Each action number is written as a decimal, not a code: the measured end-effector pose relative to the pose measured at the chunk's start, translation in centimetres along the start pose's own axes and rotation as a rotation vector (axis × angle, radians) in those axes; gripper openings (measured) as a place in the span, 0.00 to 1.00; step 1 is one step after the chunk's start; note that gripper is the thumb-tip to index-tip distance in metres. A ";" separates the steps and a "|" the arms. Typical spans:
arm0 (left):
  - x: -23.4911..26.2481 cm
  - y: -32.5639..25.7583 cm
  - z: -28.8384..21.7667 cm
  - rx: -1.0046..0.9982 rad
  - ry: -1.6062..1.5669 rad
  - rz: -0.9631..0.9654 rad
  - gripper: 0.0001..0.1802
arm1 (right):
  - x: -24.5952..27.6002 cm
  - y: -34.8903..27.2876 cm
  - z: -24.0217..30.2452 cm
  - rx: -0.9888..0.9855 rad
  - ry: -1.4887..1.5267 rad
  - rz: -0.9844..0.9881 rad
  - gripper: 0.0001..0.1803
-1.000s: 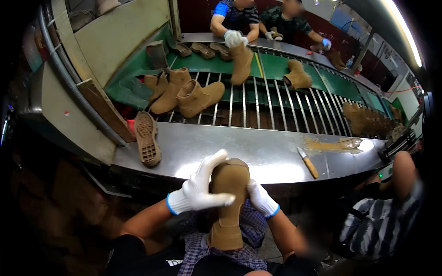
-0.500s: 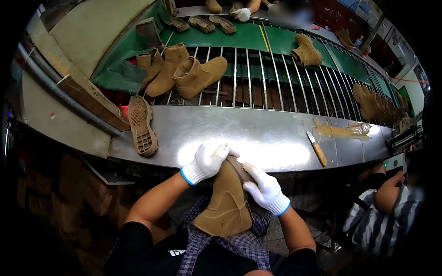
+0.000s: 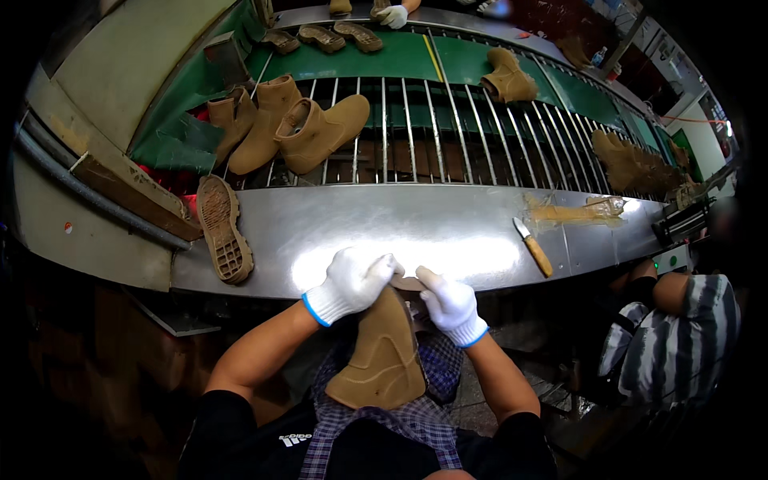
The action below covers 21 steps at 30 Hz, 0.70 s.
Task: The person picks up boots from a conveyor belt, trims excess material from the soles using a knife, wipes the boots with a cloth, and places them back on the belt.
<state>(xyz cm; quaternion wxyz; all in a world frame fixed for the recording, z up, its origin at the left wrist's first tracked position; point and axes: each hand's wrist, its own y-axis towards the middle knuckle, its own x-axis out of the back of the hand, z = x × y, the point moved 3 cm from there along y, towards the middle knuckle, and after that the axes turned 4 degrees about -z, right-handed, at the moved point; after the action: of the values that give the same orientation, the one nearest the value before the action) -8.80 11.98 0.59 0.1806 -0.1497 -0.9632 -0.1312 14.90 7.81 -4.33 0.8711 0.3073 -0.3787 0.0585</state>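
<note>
Head view: both hands [image 3: 346, 284] [image 3: 453, 309] at boot [image 3: 380, 356], bench edge [image 3: 512, 280] close, open steel [image 3: 392, 224] beyond

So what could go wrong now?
The boot might slip: the left hand and right hand are both at one end. The knife lies uncovered on the metal table, so a careless reach could cut. The sole on that table lies near the front edge and might get knocked off.

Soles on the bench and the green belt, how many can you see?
4: one near sole far left on the metal bench; a left sole, middle sole and right sole in a row on the green belt. Others may be hidden.
</note>
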 end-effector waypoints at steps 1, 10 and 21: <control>0.1 -0.1 0.4 0.015 -0.010 -0.015 0.29 | 0.5 0.6 0.7 -0.006 -0.044 0.028 0.27; 0.0 0.4 0.3 -0.137 0.216 -0.105 0.25 | -1.4 3.4 -0.1 -0.441 0.364 0.274 0.25; 0.6 0.4 0.0 0.066 0.154 -0.063 0.24 | 2.9 1.4 8.9 -0.355 0.030 0.132 0.23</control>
<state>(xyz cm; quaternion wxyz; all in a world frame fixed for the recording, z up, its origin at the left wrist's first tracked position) -9.19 12.52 0.88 0.2546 -0.1026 -0.9545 -0.1163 10.87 3.40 3.08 0.9114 0.1222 -0.3894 0.0522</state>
